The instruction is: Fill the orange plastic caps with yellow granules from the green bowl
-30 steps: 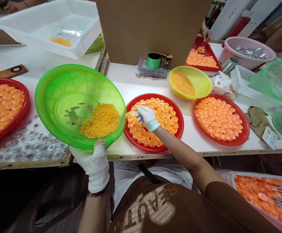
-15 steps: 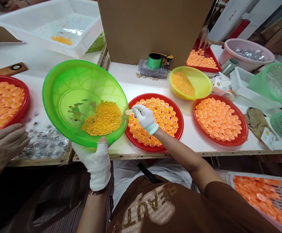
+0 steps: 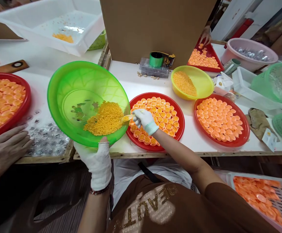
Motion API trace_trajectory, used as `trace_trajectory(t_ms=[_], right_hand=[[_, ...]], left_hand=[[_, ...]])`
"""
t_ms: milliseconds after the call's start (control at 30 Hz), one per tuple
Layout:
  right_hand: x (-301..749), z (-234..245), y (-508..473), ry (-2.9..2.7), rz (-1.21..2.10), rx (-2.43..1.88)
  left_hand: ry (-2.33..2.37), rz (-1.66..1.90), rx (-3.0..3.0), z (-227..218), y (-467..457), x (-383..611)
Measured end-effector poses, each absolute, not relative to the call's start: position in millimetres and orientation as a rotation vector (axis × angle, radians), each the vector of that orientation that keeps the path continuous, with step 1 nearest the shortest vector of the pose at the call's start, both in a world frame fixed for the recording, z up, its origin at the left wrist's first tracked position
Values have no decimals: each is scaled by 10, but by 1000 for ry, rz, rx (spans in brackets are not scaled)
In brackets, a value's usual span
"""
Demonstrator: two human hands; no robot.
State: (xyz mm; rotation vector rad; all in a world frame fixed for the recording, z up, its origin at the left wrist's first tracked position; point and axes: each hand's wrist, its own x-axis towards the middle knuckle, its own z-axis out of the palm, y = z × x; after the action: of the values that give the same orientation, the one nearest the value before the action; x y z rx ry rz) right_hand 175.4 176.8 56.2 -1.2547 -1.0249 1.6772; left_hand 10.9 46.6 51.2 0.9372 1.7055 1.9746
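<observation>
- Both hands wear white gloves. The left hand (image 3: 96, 161) is clamped on the near rim of the green bowl (image 3: 65, 84), with its thumb hooked over the edge.
- The right hand (image 3: 144, 119) pinches the handle of a small scoop (image 3: 126, 118). The scoop's loaded tip sits at the bowl's right rim.
- The green bowl is translucent, wide and shallow, with a faint printed figure on its floor. It is held tilted over the near edge of the counter (image 3: 131, 84), just left of the red tray (image 3: 180, 129).
- A heap of yellow pellets (image 3: 104, 118) lies in the bowl's lower right part, next to the scoop.
- The red tray under the right hand holds close-packed orange caps (image 3: 161, 111), many of them with yellow centres.
- The brown shirt (image 3: 204, 213) carries gold letters, seen upside down. "EAUT" can be read, but the smaller print cannot.
- Another person's hand (image 3: 5, 149), also gloved, rests at the left edge.
</observation>
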Motion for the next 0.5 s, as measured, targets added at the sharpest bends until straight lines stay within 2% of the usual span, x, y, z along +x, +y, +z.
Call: trace_trajectory(t_ms=[133,300,367,500], right_hand=[[1913,526,1761,-1251,1448,-1310],[1994,318,1715,-1739,995,-1212],[2008,292,1715,-1727,956,-1215],[2014,417,1786,-1454,1111,-1276]], left_hand=[[1789,1980,968,512,427,2],[1785,1983,950,562,409,-6],[1772,1977,956,601,408,22],[1752,1950,1008,632,446,83]])
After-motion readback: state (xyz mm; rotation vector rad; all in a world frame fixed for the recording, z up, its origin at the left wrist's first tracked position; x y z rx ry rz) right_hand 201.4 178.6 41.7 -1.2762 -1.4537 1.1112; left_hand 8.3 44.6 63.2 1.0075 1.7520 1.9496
